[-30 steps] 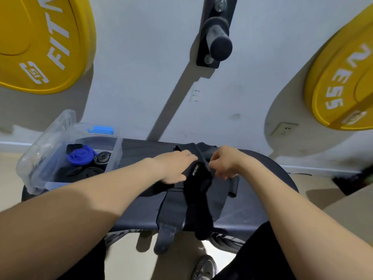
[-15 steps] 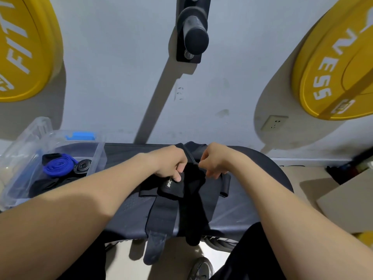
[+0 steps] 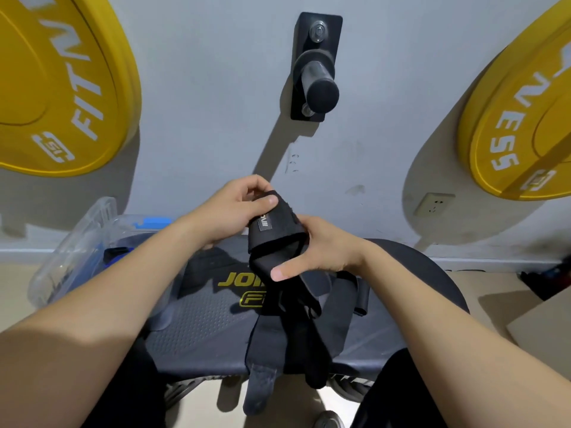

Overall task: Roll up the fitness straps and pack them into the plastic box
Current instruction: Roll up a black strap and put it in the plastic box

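Black fabric fitness strap (image 3: 273, 234) held up above the dark padded desk (image 3: 210, 316), between both hands, in front of the grey wall.

Left hand (image 3: 231, 211): grips the strap's upper end; thumb lies flat on the front face near the top edge, the other fingers (image 3: 251, 189) curl round behind it.

Right hand (image 3: 324, 251): grips the same strap just below and to the right; thumb stretched across the front of the folded part, remaining fingers wrapped behind and mostly hidden by the fabric.

A small label patch shows on the strap between the two thumbs; the loose tail hangs down from the right hand, crosses the desk and drops over its near edge.

Second black strap (image 3: 268, 341) lies flat on the desk beside and partly under that tail; its grey tip hangs off the near edge.

Clear plastic box (image 3: 71, 251) sits at the desk's left end, well apart from the held strap; blue strap (image 3: 99, 257) visible inside, partly hidden by the left forearm.

Wall: yellow round weight plate (image 3: 61, 88) upper left, another at upper right; black wall peg (image 3: 315, 69) between them.
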A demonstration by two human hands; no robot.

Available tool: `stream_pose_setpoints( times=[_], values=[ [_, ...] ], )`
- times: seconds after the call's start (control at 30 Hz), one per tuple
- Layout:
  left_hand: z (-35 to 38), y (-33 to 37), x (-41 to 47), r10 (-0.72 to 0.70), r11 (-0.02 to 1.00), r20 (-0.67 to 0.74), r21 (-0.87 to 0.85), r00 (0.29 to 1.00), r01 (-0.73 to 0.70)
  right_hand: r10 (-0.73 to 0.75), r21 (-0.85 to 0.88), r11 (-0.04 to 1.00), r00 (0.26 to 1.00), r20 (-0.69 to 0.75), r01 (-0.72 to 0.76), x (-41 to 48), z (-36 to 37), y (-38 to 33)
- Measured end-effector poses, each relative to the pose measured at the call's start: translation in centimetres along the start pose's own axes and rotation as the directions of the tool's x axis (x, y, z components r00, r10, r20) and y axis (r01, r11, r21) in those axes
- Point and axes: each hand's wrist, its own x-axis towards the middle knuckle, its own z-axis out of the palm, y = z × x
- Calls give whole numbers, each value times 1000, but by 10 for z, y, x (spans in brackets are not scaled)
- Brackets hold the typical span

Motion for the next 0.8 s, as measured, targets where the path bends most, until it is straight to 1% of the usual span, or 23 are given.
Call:
stream_pose_setpoints(
  times=[0.1,0.17,0.27,0.33,0.4,0.43,0.5,0.53,0.57,0.6,0.63,0.67,0.7,0.73,0.77,0.8],
  values=[
    [-8,-2,-2,17,999,-82,-44,996,-21,-46,-47,998,991,-128,40,13,12,-5],
    [-14,-3,-5,12,999,-102,-42,995,-17,-78,-139,989,976,-202,50,18,14,-11],
    [-23,-7,-7,-4,995,-191,97,982,23,-142,-265,962,944,-296,62,21,14,-18],
    [-27,-11,-6,-28,985,-271,157,962,73,-144,-274,961,914,-380,38,22,9,-18],
    [-29,-13,-4,-61,985,-345,132,937,113,-88,-229,973,917,-389,-3,20,1,-14],
    [-30,-13,-3,-71,988,-378,103,923,119,-39,-191,981,938,-345,-30,18,-2,-10],
    [-32,-12,1,-63,991,-469,75,881,111,73,-133,987,984,-165,-95,13,-1,-4],
    [-33,-11,2,-52,990,-534,83,844,113,136,-171,974,988,-69,-146,11,-1,-1],
    [-34,-10,4,-44,986,-597,103,801,131,217,-242,948,976,19,-206,10,-1,2],
    [-36,-11,4,-44,976,-637,138,769,170,319,-312,909,943,97,-275,10,0,5],
    [-37,-12,4,-51,953,-642,197,765,229,423,-347,871,889,177,-346,10,1,7],
    [-38,-13,3,-68,912,-609,283,790,296,508,-368,837,824,252,-404,10,4,9],
    [-38,-16,2,-102,851,-544,387,833,356,559,-391,811,773,301,-435,11,6,14],
    [-37,-18,1,-157,773,-461,494,874,399,592,-432,786,741,318,-442,12,9,17],
    [-34,-21,0,-223,692,-372,591,901,415,614,-491,757,728,306,-432,12,11,19],
    [-31,-23,-1,-284,622,-289,670,914,405,623,-559,722,734,270,-407,13,11,21]
  ],
)
